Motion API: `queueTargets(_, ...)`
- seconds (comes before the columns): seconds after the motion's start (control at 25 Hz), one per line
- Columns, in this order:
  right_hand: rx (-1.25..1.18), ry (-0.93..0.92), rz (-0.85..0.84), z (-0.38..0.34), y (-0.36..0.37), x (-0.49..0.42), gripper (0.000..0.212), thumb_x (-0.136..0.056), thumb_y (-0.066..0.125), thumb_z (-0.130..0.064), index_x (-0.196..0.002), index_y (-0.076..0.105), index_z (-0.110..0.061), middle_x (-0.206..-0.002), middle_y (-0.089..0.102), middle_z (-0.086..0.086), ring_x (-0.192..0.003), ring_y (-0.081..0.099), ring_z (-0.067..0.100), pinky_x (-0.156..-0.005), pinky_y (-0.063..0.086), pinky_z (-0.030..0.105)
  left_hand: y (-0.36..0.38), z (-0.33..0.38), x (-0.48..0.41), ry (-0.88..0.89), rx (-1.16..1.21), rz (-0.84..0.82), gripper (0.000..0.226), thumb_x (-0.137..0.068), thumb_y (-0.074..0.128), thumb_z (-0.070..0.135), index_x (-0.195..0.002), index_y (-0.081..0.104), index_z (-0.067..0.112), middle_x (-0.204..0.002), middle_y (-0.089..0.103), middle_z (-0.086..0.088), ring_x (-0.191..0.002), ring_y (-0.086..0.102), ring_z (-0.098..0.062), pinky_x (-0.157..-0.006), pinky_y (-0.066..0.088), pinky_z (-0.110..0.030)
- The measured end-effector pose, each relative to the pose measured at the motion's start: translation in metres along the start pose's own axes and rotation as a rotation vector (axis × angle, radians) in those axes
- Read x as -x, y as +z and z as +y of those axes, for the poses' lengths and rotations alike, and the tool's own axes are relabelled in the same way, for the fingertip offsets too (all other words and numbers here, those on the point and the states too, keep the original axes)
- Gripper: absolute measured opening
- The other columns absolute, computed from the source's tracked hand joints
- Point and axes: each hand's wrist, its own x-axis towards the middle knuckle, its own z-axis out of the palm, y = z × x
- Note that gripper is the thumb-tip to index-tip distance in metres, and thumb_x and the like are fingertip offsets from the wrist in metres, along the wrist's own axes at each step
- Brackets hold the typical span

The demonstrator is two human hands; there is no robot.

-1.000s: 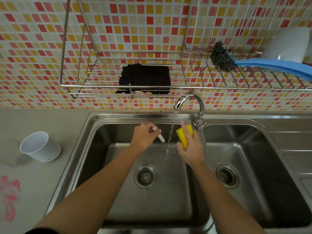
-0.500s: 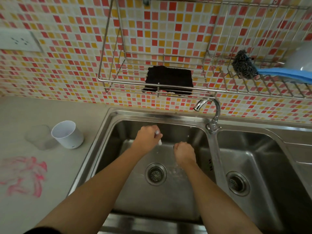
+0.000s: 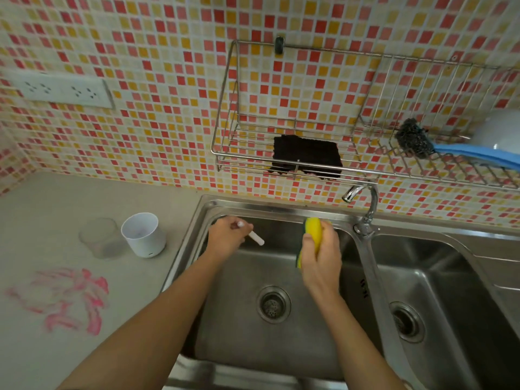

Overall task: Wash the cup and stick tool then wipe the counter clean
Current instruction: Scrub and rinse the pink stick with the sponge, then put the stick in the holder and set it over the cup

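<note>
Since half a second ago the right hand [image 3: 319, 256] has risen from low in the basin and now shows a yellow sponge [image 3: 313, 236] clamped in its fingers, held up near the tap [image 3: 363, 204]; no water is seen running now, whereas a second ago a stream fell from the spout. Left hand [image 3: 226, 237] is closed around the white stick tool [image 3: 256, 237], whose free end pokes out toward the sponge; the two are near but apart, both over the left sink [image 3: 247, 347]. White cup [image 3: 143, 235] stands upright on the counter [image 3: 84, 361], left of the sink, just beside a clear cup [image 3: 98, 237]; pinkish residue appears inside it, so judged unwashed. Pink smear [image 3: 64, 299] is on the counter, unwiped. Judgement: stick wash is under way, not confirmed finished; cup wash and counter wipe both remain. Early stage overall.
</note>
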Motion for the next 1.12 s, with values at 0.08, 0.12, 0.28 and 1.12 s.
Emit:
queueTargets(0.08, -0.094, -0.177, 0.025, -0.047, -0.005, -0.003, 0.054, -0.084, 0.041, -0.032, -0.135, 0.033, -0.016, -0.115, 0.038, -0.001, -0.095, 0.043, -0.008, -0.074, 0.033, 0.01, -0.015, 0.0, 0.0, 0.011, 0.024, 0.013, 0.014, -0.087, 0.063, 0.021, -0.089, 0.066, 0.007, -0.074, 0.063, -0.002, -0.066, 0.059, -0.011, -0.055, 0.043, -0.017)
queueTargets(0.12, -0.109, -0.243, 0.027, -0.073, -0.006, -0.01, 0.056, -0.085, 0.04, -0.03, -0.139, 0.028, -0.017, -0.116, 0.034, 0.0, -0.094, 0.041, -0.011, -0.072, 0.033, 0.007, -0.023, 0.0, -0.001, 0.017, 0.028, 0.02, 0.013, -0.087, 0.063, 0.022, -0.089, 0.066, 0.009, -0.073, 0.063, -0.001, -0.067, 0.059, -0.011, -0.055, 0.042, -0.017)
queueTargets(0.28, -0.018, -0.296, -0.029, -0.161, 0.016, -0.081, 0.056, -0.097, 0.038, -0.033, -0.146, 0.013, -0.028, -0.125, 0.021, 0.003, -0.096, 0.045, 0.01, -0.079, 0.044, 0.021, -0.051, 0.0, 0.001, 0.052, 0.007, 0.028, 0.009, -0.088, 0.062, 0.024, -0.087, 0.065, 0.015, -0.071, 0.063, 0.001, -0.068, 0.06, -0.012, -0.057, 0.045, -0.021)
queueTargets(1.12, 0.031, -0.425, 0.325, -0.168, 0.112, -0.057, 0.025, -0.088, 0.045, -0.016, -0.105, 0.061, -0.008, -0.102, 0.057, 0.004, -0.098, 0.05, 0.022, -0.081, 0.037, 0.026, -0.19, -0.025, -0.02, 0.128, 0.136, 0.108, 0.008, -0.087, 0.064, 0.024, -0.085, 0.068, 0.018, -0.072, 0.064, -0.003, -0.066, 0.06, -0.014, -0.065, 0.047, -0.025)
